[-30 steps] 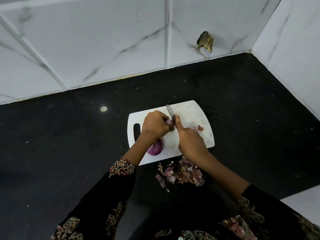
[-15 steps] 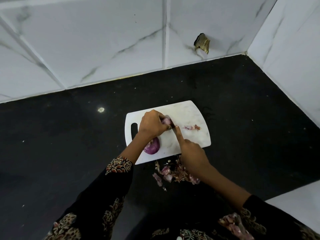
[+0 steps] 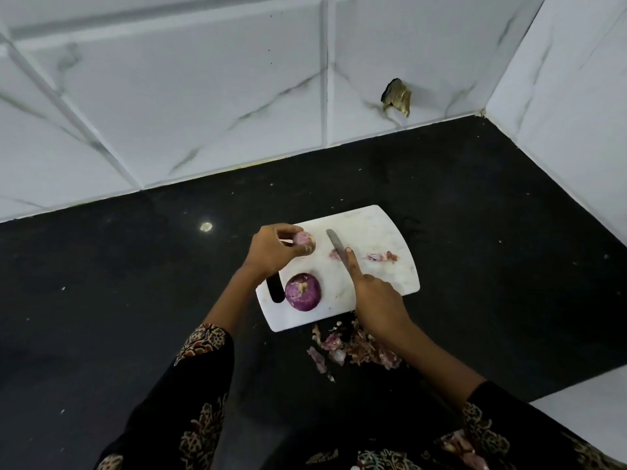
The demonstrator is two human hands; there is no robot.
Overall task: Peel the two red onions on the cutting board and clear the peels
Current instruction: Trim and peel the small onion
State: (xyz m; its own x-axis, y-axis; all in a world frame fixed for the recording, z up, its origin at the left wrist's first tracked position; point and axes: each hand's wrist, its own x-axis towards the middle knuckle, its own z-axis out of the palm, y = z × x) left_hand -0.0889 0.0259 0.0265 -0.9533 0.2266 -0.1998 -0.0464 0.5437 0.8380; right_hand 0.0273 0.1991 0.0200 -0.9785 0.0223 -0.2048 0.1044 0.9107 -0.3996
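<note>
A black countertop (image 3: 135, 300) runs to white marble-look wall tiles (image 3: 203, 96) at the far side and right; no writing or labels can be read anywhere. A white cutting board (image 3: 383, 232) lies mid-counter, its handle slot at the left. A heap of peels (image 3: 353, 347) sits on the counter just off the board's near edge. The right hand (image 3: 376, 300) grips a knife (image 3: 336, 247), forefinger along the blade. The left hand (image 3: 271, 249) holds a pale, smaller onion (image 3: 303, 240) over the board's far left. A purple onion (image 3: 302, 292) rests on the board's near left. Small peel scraps (image 3: 381, 256) lie at the board's right.
</note>
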